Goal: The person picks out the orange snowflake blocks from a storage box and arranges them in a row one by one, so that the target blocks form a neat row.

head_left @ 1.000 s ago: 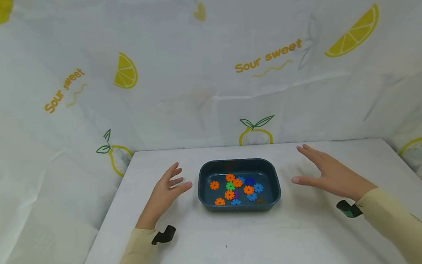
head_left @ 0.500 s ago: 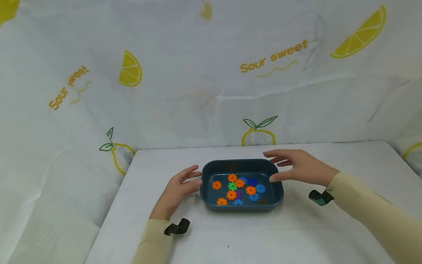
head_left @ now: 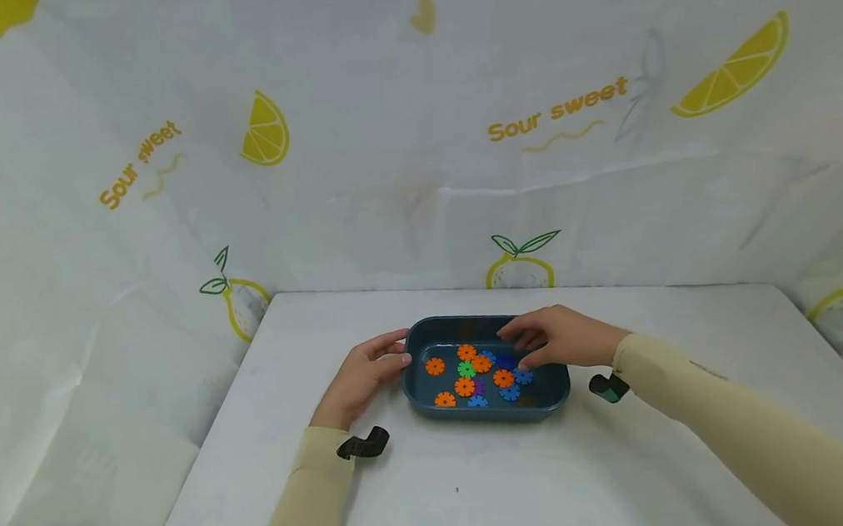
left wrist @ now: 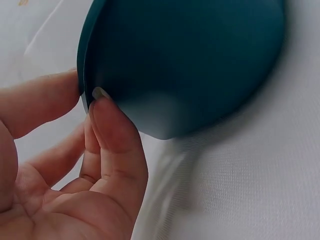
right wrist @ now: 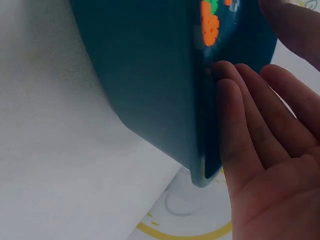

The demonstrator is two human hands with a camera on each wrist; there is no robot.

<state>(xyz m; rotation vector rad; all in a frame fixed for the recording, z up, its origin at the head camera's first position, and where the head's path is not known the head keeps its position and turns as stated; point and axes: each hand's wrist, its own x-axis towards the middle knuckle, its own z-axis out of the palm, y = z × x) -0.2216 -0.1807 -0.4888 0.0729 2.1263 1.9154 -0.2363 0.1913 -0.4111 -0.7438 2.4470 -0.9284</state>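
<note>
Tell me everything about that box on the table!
The box is dark blue-green, open on top, a rounded rectangle with raised walls, and looks like smooth plastic. It sits upright on the white table, holding colourful notched discs. The left hand pinches its left rim; the right hand hangs over its right end.

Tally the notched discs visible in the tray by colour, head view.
Orange discs: 6
Light blue discs: 4
Dark blue disc: 1
Green disc: 1
Purple disc: 1
Total: 13
Not counted: the brownish patch by the near wall, too dim to tell.
</note>
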